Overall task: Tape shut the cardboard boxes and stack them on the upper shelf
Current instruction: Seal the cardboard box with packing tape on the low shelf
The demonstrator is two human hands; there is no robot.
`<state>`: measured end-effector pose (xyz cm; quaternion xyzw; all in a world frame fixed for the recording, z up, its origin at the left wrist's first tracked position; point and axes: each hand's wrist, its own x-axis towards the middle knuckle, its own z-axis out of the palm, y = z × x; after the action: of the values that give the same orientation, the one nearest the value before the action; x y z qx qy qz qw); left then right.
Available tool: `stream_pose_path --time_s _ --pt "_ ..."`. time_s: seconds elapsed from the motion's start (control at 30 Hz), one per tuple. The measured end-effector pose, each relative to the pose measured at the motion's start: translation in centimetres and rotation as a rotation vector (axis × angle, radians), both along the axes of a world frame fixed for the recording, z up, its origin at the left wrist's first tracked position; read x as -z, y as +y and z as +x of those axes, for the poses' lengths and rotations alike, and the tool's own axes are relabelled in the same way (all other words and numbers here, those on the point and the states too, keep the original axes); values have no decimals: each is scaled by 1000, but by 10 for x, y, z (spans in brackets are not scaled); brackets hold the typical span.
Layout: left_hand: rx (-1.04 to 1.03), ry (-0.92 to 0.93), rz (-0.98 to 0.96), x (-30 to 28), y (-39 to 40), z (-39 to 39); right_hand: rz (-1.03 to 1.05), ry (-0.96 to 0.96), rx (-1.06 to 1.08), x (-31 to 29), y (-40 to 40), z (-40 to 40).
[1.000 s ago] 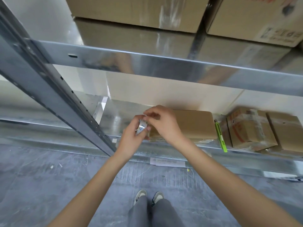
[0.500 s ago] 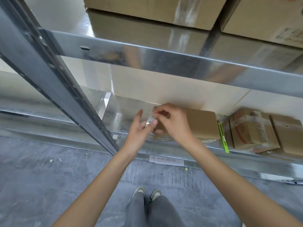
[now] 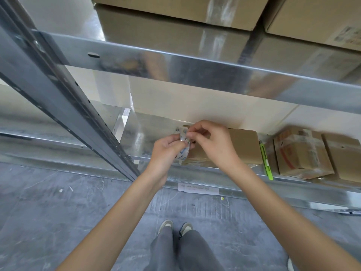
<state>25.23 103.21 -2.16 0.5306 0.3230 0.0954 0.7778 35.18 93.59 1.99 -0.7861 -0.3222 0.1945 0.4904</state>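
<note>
Clear tape roll [image 3: 183,145] sits gripped between left hand [image 3: 166,153] and right hand [image 3: 213,145].

A metal lower shelf [image 3: 214,174] is carrying a plain box [image 3: 244,147], a green cutter [image 3: 265,160] beside it, then a taped box [image 3: 300,153] and another box [image 3: 343,155]. The upper shelf [image 3: 175,63] is bearing two big boxes [image 3: 175,8].

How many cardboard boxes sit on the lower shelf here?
3: a plain box behind the hands, a taped box right of the green cutter, and a box cut off at the right edge. More may lie beyond the frame.
</note>
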Motion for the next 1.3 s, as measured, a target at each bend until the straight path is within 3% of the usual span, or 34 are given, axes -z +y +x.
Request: stream_pose_path --time_s 0.33,0.63,0.8,0.9,1.0,1.13,1.3 --pt "-162 -125 -32 -5 -7 4 39 289 191 -6 3 2" --pt "-265 -142 -127 -6 -13 6 129 312 291 4 12 -8" --pt "-264 -138 -139 -6 -8 3 135 576 325 15 17 -3" --pt "-274 -122 -125 -5 6 3 52 612 301 23 19 -4" --pt "-283 -28 197 7 41 5 39 443 317 32 6 6" --pt "-221 308 895 52 83 4 -381 -173 20 50 -40 27" --pt "73 644 1176 108 94 5 -822 -368 -237 79 -71 45"
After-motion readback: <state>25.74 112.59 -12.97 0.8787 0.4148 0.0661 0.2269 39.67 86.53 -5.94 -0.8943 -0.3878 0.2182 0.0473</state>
